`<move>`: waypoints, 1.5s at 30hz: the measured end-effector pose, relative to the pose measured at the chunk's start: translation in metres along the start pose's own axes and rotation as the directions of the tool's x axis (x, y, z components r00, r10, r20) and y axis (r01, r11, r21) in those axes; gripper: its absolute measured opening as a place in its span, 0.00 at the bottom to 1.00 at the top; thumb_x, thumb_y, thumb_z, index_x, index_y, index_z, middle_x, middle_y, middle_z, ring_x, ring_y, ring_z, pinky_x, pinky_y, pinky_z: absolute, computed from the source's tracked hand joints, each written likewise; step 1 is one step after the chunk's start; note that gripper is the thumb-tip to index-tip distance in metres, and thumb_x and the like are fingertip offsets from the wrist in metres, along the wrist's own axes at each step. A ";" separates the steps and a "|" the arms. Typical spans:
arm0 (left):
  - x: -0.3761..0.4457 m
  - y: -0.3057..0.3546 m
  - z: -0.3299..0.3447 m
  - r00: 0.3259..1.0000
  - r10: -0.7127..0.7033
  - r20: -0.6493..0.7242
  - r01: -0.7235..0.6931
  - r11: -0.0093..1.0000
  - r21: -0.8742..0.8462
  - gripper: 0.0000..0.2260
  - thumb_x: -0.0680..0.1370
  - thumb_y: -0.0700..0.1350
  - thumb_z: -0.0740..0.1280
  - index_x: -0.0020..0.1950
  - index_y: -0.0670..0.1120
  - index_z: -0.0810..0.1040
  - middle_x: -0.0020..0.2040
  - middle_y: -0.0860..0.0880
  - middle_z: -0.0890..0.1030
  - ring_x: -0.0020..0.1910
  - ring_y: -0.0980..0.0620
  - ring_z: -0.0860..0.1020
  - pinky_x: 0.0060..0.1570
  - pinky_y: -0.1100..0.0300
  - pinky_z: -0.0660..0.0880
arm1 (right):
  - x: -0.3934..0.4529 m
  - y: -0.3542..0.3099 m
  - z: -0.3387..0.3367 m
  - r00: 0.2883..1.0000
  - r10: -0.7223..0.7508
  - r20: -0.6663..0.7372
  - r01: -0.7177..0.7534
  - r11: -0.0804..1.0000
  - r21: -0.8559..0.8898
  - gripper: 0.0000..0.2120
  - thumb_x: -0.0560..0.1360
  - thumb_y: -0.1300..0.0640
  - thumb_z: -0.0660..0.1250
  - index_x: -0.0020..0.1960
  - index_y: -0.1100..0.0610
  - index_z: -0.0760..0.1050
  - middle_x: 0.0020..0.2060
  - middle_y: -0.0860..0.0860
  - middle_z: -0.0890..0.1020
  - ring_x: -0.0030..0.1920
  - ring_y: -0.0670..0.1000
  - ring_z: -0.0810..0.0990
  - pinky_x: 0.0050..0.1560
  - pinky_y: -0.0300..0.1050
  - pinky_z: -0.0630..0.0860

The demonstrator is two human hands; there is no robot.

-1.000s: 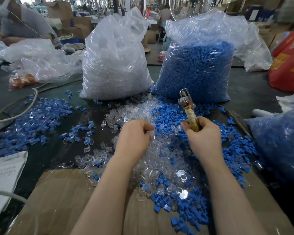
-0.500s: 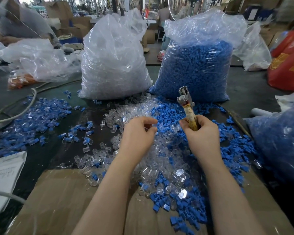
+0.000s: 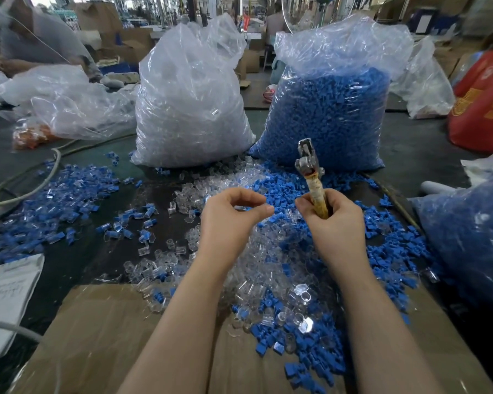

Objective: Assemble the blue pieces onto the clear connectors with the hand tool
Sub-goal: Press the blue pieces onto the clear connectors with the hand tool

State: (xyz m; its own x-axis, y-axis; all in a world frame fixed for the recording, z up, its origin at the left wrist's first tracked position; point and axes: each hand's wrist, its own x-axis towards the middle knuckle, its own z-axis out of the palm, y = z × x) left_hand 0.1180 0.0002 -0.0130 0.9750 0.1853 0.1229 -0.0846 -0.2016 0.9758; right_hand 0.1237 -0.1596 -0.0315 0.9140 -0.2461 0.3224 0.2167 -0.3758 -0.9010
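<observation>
Left hand: raised over the middle of the heap, fingers curled, thumb and forefinger tips close together; something small and clear seems to sit between them, but I cannot tell for sure
Right hand: fist wrapped round the handle of the hand tool, just right of the left hand, the two hands near but apart
Hand tool: upright, leaning a little left; metal head points to the far side, above the right fist; yellowish wrapped handle runs down into the palm
Clear connectors: loose heap on the table under and between both hands, spilling near onto the cardboard
Blue pieces: loose drift right of the right hand, mixed into the clear heap at its near and far edges
Joined pieces: blue-and-clear bits spread over the left of the table
Bag of clear parts: stands far centre-left, behind the heap
Bag of blue parts: stands far centre-right, just beside the clear bag
Cardboard: flat sheet at the near edge, under both forearms
Table: dark surface
Paper: handwritten sheet at near left
</observation>
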 end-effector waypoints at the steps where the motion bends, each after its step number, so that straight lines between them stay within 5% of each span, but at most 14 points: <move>1: 0.000 0.000 0.001 1.000 -0.010 -0.008 0.009 0.999 -0.035 0.05 0.69 0.43 0.79 0.41 0.49 0.84 0.37 0.53 0.84 0.35 0.59 0.79 0.39 0.64 0.77 | 0.000 -0.001 0.000 1.000 -0.008 0.005 0.007 1.000 0.015 0.08 0.75 0.53 0.71 0.42 0.57 0.78 0.33 0.57 0.78 0.30 0.44 0.68 0.33 0.39 0.70; 8: -0.002 0.004 0.007 0.989 -0.137 0.051 0.146 0.914 -0.379 0.03 0.75 0.36 0.73 0.44 0.43 0.82 0.35 0.48 0.85 0.36 0.54 0.84 0.36 0.65 0.78 | -0.004 -0.005 0.004 0.995 -0.091 0.034 0.086 0.988 0.126 0.06 0.76 0.57 0.71 0.43 0.57 0.77 0.31 0.55 0.75 0.30 0.45 0.68 0.31 0.35 0.68; 13: -0.003 0.007 0.009 0.982 -0.173 0.080 0.191 0.911 -0.365 0.02 0.74 0.37 0.73 0.45 0.43 0.82 0.37 0.48 0.85 0.36 0.53 0.84 0.34 0.65 0.78 | -0.006 -0.004 0.007 0.991 -0.130 0.012 0.128 0.984 0.124 0.06 0.76 0.55 0.71 0.42 0.54 0.76 0.29 0.43 0.75 0.29 0.41 0.68 0.31 0.33 0.67; 19: -0.005 0.010 0.010 0.982 -0.172 0.075 0.187 0.908 -0.374 0.03 0.74 0.37 0.73 0.45 0.43 0.82 0.37 0.48 0.85 0.36 0.53 0.85 0.30 0.63 0.77 | -0.007 -0.005 0.005 0.988 -0.151 0.007 0.150 0.983 0.107 0.07 0.76 0.55 0.70 0.42 0.55 0.76 0.28 0.40 0.74 0.29 0.41 0.68 0.30 0.32 0.66; 31: -0.006 0.010 0.009 0.984 -0.106 0.144 0.152 0.921 -0.359 0.09 0.72 0.32 0.73 0.46 0.46 0.85 0.39 0.49 0.86 0.39 0.53 0.84 0.38 0.63 0.80 | -0.008 -0.006 0.007 0.987 -0.157 0.019 0.156 0.987 0.046 0.09 0.76 0.53 0.70 0.39 0.49 0.72 0.29 0.39 0.75 0.29 0.41 0.70 0.31 0.33 0.66; 39: -0.006 0.009 0.007 0.983 -0.047 0.178 0.105 0.937 -0.333 0.10 0.73 0.33 0.73 0.48 0.47 0.85 0.46 0.50 0.86 0.45 0.53 0.84 0.43 0.61 0.81 | -0.008 -0.006 0.007 0.991 -0.132 0.033 0.127 0.984 0.123 0.06 0.76 0.55 0.70 0.43 0.55 0.77 0.28 0.43 0.75 0.29 0.41 0.68 0.31 0.33 0.67; 45: -0.006 0.008 0.007 0.978 -0.049 0.200 0.123 0.919 -0.376 0.09 0.74 0.34 0.73 0.48 0.47 0.84 0.42 0.48 0.86 0.42 0.53 0.85 0.43 0.62 0.81 | -0.008 -0.006 0.007 0.991 -0.132 0.020 0.128 0.982 0.142 0.06 0.76 0.55 0.71 0.42 0.55 0.77 0.29 0.46 0.75 0.30 0.42 0.69 0.32 0.36 0.69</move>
State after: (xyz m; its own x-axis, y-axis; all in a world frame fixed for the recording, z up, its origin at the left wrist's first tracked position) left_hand 0.1134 -0.0096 -0.0072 0.9993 -0.0016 0.0364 -0.0354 0.1991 0.9793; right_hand 0.1174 -0.1490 -0.0308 0.8840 -0.1766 0.4329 0.3784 -0.2734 -0.8843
